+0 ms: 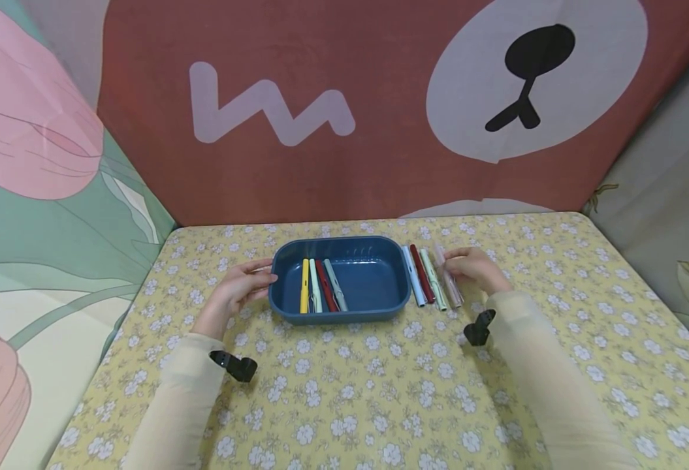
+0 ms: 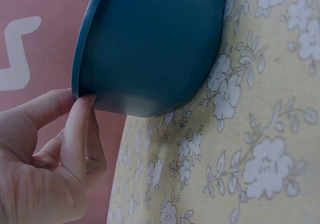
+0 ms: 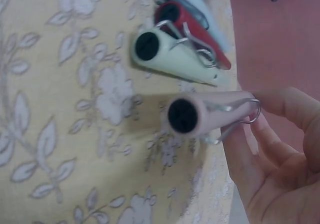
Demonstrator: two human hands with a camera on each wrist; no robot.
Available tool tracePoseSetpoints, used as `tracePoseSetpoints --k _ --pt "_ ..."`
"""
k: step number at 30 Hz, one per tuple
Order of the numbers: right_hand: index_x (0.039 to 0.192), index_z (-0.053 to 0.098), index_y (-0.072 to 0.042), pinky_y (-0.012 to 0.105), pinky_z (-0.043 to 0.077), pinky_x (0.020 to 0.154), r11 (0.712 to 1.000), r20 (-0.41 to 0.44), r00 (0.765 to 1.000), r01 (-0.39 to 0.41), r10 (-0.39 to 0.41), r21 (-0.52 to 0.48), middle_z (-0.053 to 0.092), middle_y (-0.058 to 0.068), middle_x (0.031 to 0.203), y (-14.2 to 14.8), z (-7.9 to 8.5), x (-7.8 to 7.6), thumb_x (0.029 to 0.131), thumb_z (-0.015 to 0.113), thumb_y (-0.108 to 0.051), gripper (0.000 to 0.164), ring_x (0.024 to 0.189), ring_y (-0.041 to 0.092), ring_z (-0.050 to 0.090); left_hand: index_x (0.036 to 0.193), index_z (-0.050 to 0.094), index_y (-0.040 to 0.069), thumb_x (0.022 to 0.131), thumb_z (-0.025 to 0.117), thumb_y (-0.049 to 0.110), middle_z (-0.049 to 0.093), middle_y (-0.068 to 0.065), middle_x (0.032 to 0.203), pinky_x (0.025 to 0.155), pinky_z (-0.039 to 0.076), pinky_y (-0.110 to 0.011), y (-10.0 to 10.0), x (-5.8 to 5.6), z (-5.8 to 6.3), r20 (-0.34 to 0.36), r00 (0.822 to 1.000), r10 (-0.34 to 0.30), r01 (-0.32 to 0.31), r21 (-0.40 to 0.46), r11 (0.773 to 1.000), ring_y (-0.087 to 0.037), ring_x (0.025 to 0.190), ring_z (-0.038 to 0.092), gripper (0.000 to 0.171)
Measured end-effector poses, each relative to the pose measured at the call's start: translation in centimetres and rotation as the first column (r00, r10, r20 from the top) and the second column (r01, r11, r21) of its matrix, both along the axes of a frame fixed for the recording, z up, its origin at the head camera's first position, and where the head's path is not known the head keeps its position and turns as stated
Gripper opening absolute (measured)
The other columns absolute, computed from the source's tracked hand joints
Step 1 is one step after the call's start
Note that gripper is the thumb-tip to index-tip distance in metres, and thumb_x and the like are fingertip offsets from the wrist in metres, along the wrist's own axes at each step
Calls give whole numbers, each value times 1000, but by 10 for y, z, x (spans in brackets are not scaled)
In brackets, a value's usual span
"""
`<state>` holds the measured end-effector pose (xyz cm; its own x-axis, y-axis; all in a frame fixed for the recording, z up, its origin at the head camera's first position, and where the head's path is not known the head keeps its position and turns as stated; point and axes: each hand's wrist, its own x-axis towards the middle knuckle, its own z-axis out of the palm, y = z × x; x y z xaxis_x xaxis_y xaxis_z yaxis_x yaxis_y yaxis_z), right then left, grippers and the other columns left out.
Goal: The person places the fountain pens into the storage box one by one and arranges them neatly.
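A blue rectangular box (image 1: 373, 281) with rounded corners stands on the table. My left hand (image 1: 238, 287) pinches its left rim between thumb and fingers; the left wrist view shows the thumb at the rim of the box wall (image 2: 155, 48). In my right hand (image 1: 476, 267) is a pale pink pen (image 3: 220, 111) with a wire clip, held near one end and seemingly raised off the cloth. Inside the box lie a yellow pen (image 1: 305, 287), a pale green pen (image 1: 315, 287), a red pen (image 1: 326, 287) and a grey-green pen (image 1: 336, 287), side by side.
Right of the box lie a light blue pen (image 1: 414, 277), a dark red pen (image 1: 422, 274) and a light green pen (image 1: 433, 281). A yellow flowered cloth (image 1: 344, 391) covers the table. Behind its far edge rises a red printed fabric wall (image 1: 320, 183).
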<state>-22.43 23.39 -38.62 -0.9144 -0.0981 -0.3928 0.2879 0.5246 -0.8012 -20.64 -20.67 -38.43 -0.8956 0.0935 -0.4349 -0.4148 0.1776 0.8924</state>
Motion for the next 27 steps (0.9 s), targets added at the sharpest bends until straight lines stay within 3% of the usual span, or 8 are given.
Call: tracePoseSetpoints --k 9,20,27 --pt "140 39 6 26 53 94 997 -21 1000 15 -17 -76 59 -7 100 -4 10 -4 97 53 -21 53 80 -6 57 149 35 13 94 59 8 37 -17 150 66 58 -14 0 0 0 7 1000 12 -12 -2 1000 3 73 66 60" --pt "144 34 1 8 52 79 976 14 998 66 -64 -207 53 -6 108 -20 25 -8 97 57 -26 59 83 -9 57 149 35 13 94 59 8 37 -18 151 65 58 -13 0 0 -1 -2 1000 9 -9 -8 1000 3 74 67 60" --pt "145 32 4 7 52 73 948 18 995 101 -100 -300 61 -23 79 -32 34 -9 95 57 -20 60 76 -10 60 149 35 12 94 59 8 36 -18 152 66 58 -13 -1 -1 -1 -7 1000 1 -1 -1 1000 3 75 67 61"
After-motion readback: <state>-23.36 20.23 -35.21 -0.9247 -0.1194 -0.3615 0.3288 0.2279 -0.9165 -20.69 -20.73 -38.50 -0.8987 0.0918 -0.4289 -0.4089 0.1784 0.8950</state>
